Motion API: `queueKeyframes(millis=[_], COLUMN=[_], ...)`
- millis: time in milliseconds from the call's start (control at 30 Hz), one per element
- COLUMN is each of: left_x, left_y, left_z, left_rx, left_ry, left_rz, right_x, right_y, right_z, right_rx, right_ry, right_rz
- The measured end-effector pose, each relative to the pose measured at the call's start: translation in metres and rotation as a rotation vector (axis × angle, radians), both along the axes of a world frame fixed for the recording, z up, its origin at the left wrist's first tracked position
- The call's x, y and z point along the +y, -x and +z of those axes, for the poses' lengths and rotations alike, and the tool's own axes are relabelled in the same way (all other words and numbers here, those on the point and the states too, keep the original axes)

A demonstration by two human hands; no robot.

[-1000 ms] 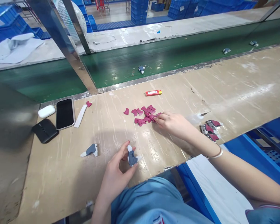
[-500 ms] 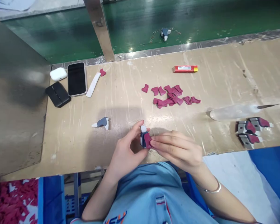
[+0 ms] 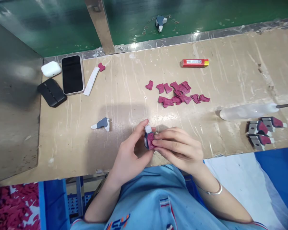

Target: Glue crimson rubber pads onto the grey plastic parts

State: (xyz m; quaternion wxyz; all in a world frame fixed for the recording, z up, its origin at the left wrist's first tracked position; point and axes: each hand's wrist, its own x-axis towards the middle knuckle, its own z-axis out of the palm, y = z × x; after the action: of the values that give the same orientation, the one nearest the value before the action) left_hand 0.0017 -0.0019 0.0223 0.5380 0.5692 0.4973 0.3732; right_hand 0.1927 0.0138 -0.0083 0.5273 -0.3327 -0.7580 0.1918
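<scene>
Near the front edge of the bench, my left hand (image 3: 133, 150) is closed round a small dark blue and light grey plastic part (image 3: 146, 140). A maroon curved piece (image 3: 150, 141) lies against the side of that part facing my right hand (image 3: 180, 147). The right fingertips are pinched on the maroon piece and press it to the part. Behind my hands is a loose pile of similar maroon pieces (image 3: 180, 95). A separate blue and grey part (image 3: 102, 123) lies to the left of my hands.
Phone (image 3: 72, 75), white case (image 3: 51, 69), black case (image 3: 52, 92) and white strip (image 3: 91, 81) lie at left. Toward the back is a red box (image 3: 194, 63). At right are a bottle with a thin tip (image 3: 249, 111) and several assembled parts (image 3: 262, 129). Below left stands a bin of maroon pieces (image 3: 14, 204).
The maroon piece now sits flatter against the part, and my right fingers have shifted over it. The whole view has tilted slightly as the head moved.
</scene>
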Motion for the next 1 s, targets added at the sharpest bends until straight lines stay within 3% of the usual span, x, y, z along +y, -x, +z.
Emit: queueKeyframes(millis=[233,433,633,800,933,1000], left_x=[0.003,0.006,0.01,0.008,0.001,-0.002], left_y=[-0.001,-0.001,0.003,0.002,0.001,0.0], left_z=[0.005,0.004,0.003,0.0,0.003,0.005], left_rx=[-0.263,-0.328,-0.369,-0.249,0.113,0.282], left_ry=[0.069,0.14,0.185,0.092,-0.207,-0.353], left_rz=[-0.017,0.039,-0.003,-0.004,0.03,-0.018], right_x=[-0.004,-0.011,-0.008,-0.009,-0.012,-0.013], right_y=[0.003,0.007,0.012,0.014,0.015,0.016], right_z=[0.003,0.003,0.003,0.001,-0.003,-0.004], right_rx=[0.019,0.119,0.171,0.165,0.35,0.464], right_ry=[0.062,0.266,0.15,0.14,0.411,0.581], right_rz=[0.021,0.043,0.035,0.035,0.047,0.075])
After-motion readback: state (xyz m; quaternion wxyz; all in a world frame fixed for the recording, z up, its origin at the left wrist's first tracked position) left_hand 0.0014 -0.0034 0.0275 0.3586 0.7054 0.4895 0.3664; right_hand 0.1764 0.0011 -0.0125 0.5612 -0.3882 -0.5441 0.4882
